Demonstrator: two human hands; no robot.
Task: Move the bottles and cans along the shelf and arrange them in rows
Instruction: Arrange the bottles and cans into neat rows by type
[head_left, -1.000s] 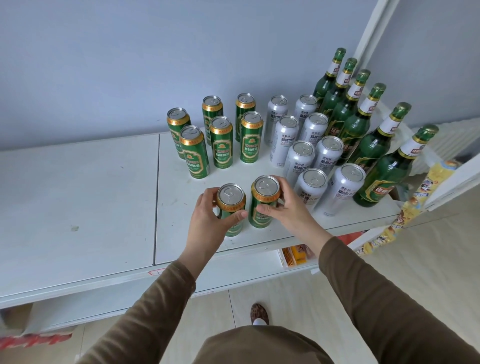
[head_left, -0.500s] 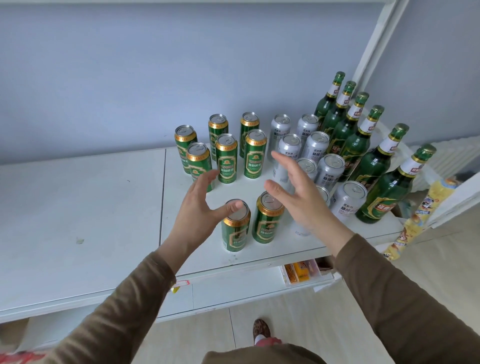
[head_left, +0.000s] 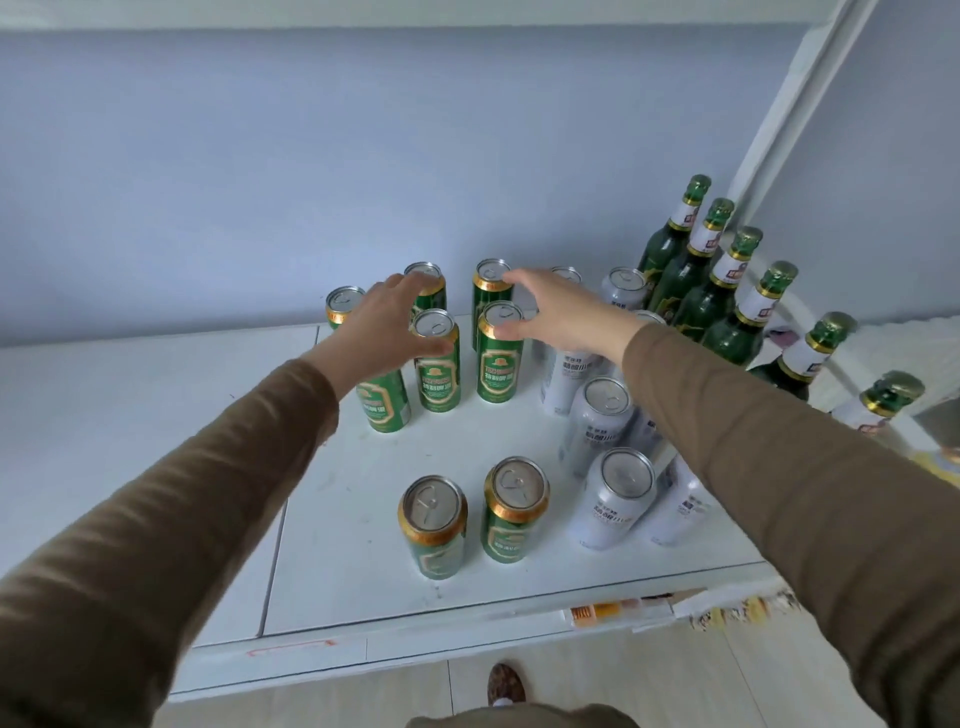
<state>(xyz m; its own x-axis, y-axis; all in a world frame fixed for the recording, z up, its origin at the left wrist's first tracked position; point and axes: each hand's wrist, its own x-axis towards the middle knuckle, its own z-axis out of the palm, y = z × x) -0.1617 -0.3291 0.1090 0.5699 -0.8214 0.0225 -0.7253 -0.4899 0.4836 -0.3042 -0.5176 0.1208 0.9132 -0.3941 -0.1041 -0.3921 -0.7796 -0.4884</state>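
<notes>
Left hand (head_left: 382, 325), right hand (head_left: 563, 314) over rear green cans (head_left: 492, 353).

Both arms are covered by long sleeves of an olive-brown, soft-looking knit, the left sleeve (head_left: 171, 499) and the right sleeve (head_left: 810, 467) ending in plain cuffs at the wrists, leaving the left hand (head_left: 384, 327) and right hand (head_left: 566, 317) bare. At six o'clock, the same brown cloth shows, with a dark patterned shoe (head_left: 506, 685) just above it.

Head-worn view, wide-angle, close above the white shelf (head_left: 363, 519) — facing forward and down
</notes>
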